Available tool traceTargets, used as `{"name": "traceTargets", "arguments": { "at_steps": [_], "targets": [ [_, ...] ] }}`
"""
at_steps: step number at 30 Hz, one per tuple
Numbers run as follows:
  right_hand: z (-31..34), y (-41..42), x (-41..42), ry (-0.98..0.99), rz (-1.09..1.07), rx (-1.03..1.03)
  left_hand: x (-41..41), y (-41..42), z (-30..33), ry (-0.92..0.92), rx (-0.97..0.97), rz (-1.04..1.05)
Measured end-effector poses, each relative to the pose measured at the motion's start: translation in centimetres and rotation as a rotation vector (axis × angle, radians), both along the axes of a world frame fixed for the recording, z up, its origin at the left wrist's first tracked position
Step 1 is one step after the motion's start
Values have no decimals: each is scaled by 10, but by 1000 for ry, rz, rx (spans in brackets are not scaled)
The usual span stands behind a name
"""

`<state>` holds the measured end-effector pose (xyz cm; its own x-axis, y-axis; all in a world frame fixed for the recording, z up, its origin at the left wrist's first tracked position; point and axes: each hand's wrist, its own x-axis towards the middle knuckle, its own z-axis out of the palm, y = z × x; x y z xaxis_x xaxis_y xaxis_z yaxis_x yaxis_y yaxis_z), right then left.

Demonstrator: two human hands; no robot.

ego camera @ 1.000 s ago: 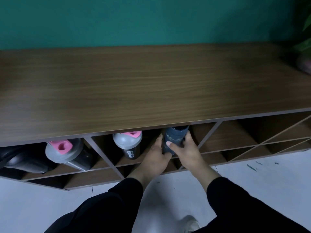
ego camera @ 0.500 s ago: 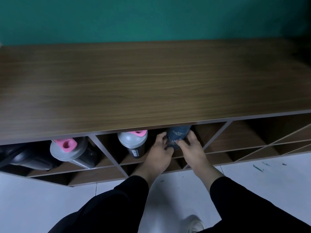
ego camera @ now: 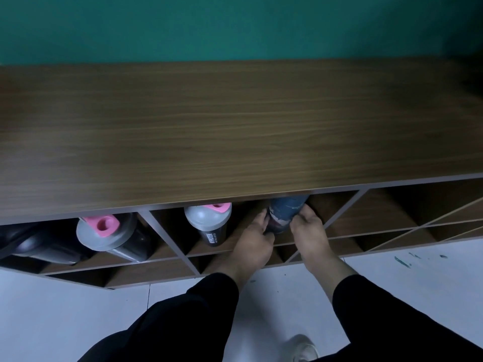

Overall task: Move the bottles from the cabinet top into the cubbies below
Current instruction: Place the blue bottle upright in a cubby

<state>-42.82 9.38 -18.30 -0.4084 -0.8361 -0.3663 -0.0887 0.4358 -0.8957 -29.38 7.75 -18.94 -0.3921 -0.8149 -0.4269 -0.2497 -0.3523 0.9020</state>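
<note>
Teal wall behind; below it the wood-grain cabinet top spans the view, bare across its visible width. The cabinet stands on a pale floor flecked with teal paint at the right. Under the top, thin panels divide the front into slanted cubbies.

My left hand and right hand reach into the middle cubby, fingers curled around opposite sides of a blue bottle; both hands grip it. The bottle tilts inward, its far end hidden under the top edge. Its label is scuffed and I cannot read it.

In the same cubby, just left of my left hand, lies a shaker with a grey lid and pink cap; white vertical lettering on its black body is too blurred to read. One cubby further left lies a second shaker of the same kind, lid toward me. At the far left a dark object lies in shadow; what it is I cannot tell.

Black sleeves cover both my forearms. A white shoe shows at the bottom edge.
</note>
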Motion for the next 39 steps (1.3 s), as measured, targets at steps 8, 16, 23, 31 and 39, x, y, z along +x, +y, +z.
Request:
{"name": "traceTargets", "arguments": {
  "at_steps": [8,16,23,31,39],
  "targets": [
    [-19,5,8,-79,-102,-59,-2,-14,-26,-37,-26,-36],
    [-15,-7,-3,-146,-40,-23,-3,-5,-27,30,-40,-70],
    [-13,-12,-4,-142,-41,-33,-6,-1,-25,16,16,-73],
    [-15,-12,2,-41,34,74,-2,0,-18,-76,-2,-58],
    [-12,19,50,117,38,316,26,26,8,-394,75,-44]
  ]
}}
